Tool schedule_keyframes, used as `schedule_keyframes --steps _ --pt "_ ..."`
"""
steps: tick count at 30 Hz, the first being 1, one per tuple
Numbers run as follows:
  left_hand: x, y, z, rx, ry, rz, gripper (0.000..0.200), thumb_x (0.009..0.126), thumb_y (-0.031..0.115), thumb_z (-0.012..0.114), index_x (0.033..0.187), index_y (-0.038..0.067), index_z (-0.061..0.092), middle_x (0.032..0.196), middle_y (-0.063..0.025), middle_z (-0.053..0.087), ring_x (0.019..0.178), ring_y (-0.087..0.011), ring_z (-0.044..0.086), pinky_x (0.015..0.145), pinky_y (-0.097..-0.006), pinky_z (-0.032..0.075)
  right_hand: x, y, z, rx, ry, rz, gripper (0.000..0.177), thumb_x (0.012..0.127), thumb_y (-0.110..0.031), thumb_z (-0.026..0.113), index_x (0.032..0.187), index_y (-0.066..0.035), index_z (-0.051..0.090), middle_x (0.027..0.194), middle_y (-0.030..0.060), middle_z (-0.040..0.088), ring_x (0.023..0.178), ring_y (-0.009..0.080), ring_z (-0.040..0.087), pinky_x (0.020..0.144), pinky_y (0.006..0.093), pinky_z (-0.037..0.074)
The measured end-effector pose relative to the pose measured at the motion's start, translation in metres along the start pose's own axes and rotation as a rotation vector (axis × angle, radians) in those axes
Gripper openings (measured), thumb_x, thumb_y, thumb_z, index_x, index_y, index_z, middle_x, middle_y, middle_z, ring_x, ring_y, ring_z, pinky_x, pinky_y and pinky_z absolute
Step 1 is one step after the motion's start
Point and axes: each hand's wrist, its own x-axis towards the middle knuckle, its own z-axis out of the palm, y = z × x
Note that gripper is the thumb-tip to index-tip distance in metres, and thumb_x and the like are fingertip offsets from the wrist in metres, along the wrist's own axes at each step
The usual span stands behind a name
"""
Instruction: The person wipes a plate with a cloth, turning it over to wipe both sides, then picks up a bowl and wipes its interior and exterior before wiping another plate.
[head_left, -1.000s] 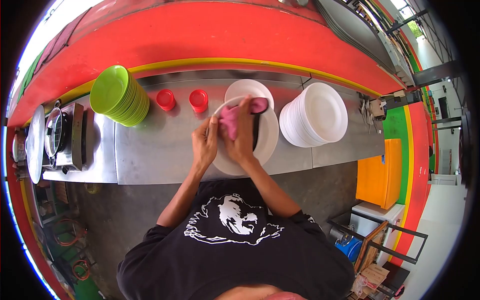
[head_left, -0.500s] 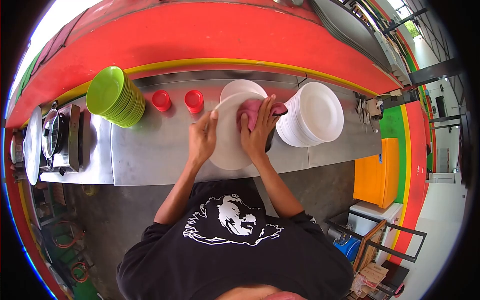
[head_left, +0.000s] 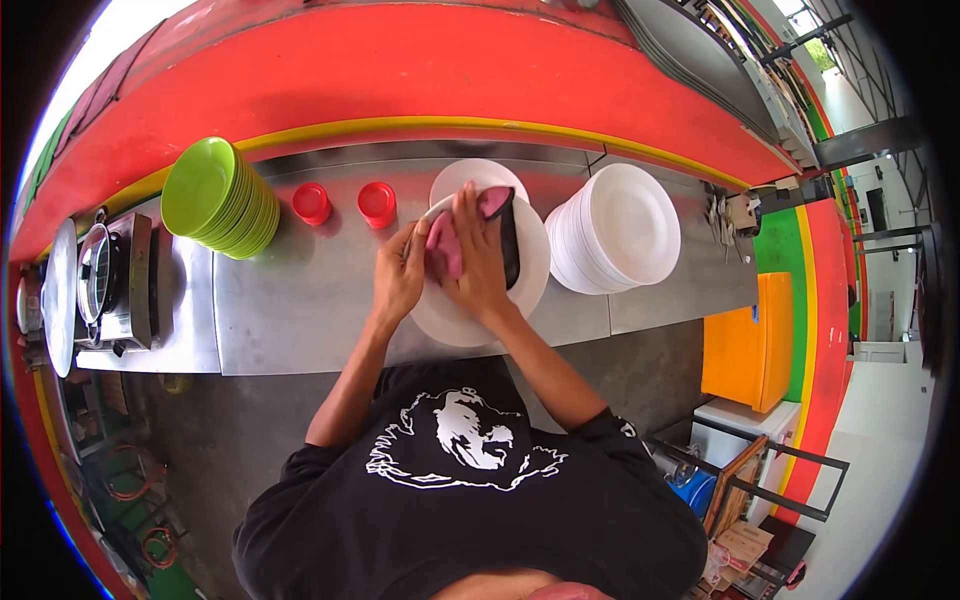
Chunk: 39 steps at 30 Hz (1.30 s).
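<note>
A white plate [head_left: 530,265] is in front of my body, with my left hand [head_left: 400,275] gripping its left rim. My right hand [head_left: 475,260] presses a pink cloth [head_left: 443,245] with a black edge against the plate's face, its fingers close together over the cloth. Behind this plate, another white plate [head_left: 465,175] lies on the steel counter [head_left: 300,290], partly covered. Just to the right stands a tall, leaning stack of white plates [head_left: 632,225].
A stack of green bowls [head_left: 200,190] leans at the left, beside two red containers [head_left: 311,204] [head_left: 377,204]. A stove [head_left: 130,285] with a lidded pan is farther left. Utensils [head_left: 718,215] lie at the right end, near an orange box [head_left: 745,340].
My right hand and the cloth have moved left across the plate, closer to my left hand. The black edge of the cloth now shows on the plate's right part.
</note>
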Motion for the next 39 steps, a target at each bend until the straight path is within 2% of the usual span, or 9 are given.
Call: schedule_keyframes --steps 9,17,21,26,28,30,34,35,39 --pt "0.004 0.005 -0.021 0.022 0.161 -0.026 0.044 0.108 0.036 0.051 0.094 -0.003 0.065 0.068 0.0079 0.037 0.064 -0.0046 0.033 0.054 -0.0271 0.028 0.006 0.037 -0.043 0.344 0.075 0.626 0.050 0.095 -0.027 0.064 0.134 0.003 0.053 0.137 0.0209 0.056 0.129 0.0383 0.051 0.108 0.0500 0.038" --pt "0.021 -0.007 -0.047 -0.486 -0.012 -0.400 0.041 0.107 0.034 0.052 0.115 -0.003 0.068 0.095 -0.0020 0.071 0.080 -0.0081 0.065 0.072 -0.0247 0.052 -0.038 0.058 -0.049 0.890 0.620 0.236 0.068 0.096 -0.042 0.033 0.141 0.009 0.041 0.132 0.0217 0.058 0.124 0.0339 0.055 0.110 0.0462 0.038" --pt "0.017 -0.014 -0.036 -0.533 -0.210 -0.572 0.042 0.107 0.033 0.049 0.123 -0.002 0.064 0.112 -0.0083 0.070 0.097 -0.0130 0.066 0.085 -0.0292 0.053 -0.050 0.052 -0.056 0.914 0.465 0.026 0.062 0.094 -0.044 0.033 0.123 0.007 0.051 0.112 0.0245 0.064 0.103 0.0348 0.061 0.100 0.0460 0.043" --pt "0.004 0.002 -0.022 -0.703 -0.253 -0.264 0.055 0.105 0.043 0.043 0.136 -0.001 0.053 0.139 -0.0156 0.054 0.125 -0.0181 0.053 0.108 -0.0376 0.040 -0.036 0.060 -0.057 1.504 0.719 -0.093 0.055 0.098 -0.049 0.033 0.104 0.000 0.056 0.076 0.0110 0.059 0.073 0.0209 0.056 0.081 0.0392 0.047" --pt "0.000 -0.001 -0.022 -0.605 -0.276 -0.001 0.055 0.105 0.044 0.042 0.135 -0.001 0.053 0.141 -0.0164 0.052 0.127 -0.0183 0.050 0.108 -0.0384 0.037 -0.028 0.051 -0.068 0.928 0.910 0.480 0.056 0.098 -0.055 0.034 0.096 -0.004 0.055 0.072 0.0048 0.051 0.067 0.0141 0.050 0.072 0.0301 0.044" --pt "-0.003 -0.007 -0.021 -0.419 -0.341 0.269 0.054 0.105 0.043 0.045 0.135 -0.001 0.054 0.138 -0.0160 0.054 0.125 -0.0183 0.051 0.105 -0.0379 0.038 -0.009 0.039 -0.069 1.088 1.113 0.883 0.052 0.101 -0.053 0.034 0.103 -0.006 0.057 0.085 0.0039 0.056 0.077 0.0153 0.055 0.077 0.0318 0.045" --pt "-0.026 0.008 -0.024 -0.195 -0.106 0.095 0.037 0.107 0.030 0.051 0.109 -0.005 0.061 0.088 -0.0039 0.066 0.075 -0.0141 0.056 0.071 -0.0273 0.045 0.000 0.033 -0.052 0.758 0.966 0.826 0.040 0.103 -0.042 0.043 0.113 -0.007 0.060 0.113 0.0047 0.058 0.106 0.0172 0.055 0.092 0.0361 0.045" --pt "-0.022 0.012 -0.025 -0.120 -0.091 0.145 0.037 0.108 0.028 0.048 0.096 -0.005 0.060 0.060 -0.0057 0.055 0.055 -0.0127 0.046 0.055 -0.0295 0.041 -0.004 0.029 -0.049 0.733 0.937 0.714 0.031 0.102 -0.032 0.049 0.113 -0.006 0.062 0.111 0.0046 0.061 0.105 0.0187 0.057 0.093 0.0382 0.045" --pt "-0.025 0.015 -0.023 0.296 -0.238 0.155 0.033 0.106 0.023 0.050 0.086 -0.002 0.058 0.060 -0.0248 0.043 0.048 -0.0363 0.040 0.050 -0.0393 0.037 -0.001 0.019 -0.049 0.409 0.388 0.056 0.026 0.089 -0.026 0.063 0.105 -0.007 0.065 0.108 0.0066 0.065 0.094 0.0236 0.061 0.087 0.0374 0.046"
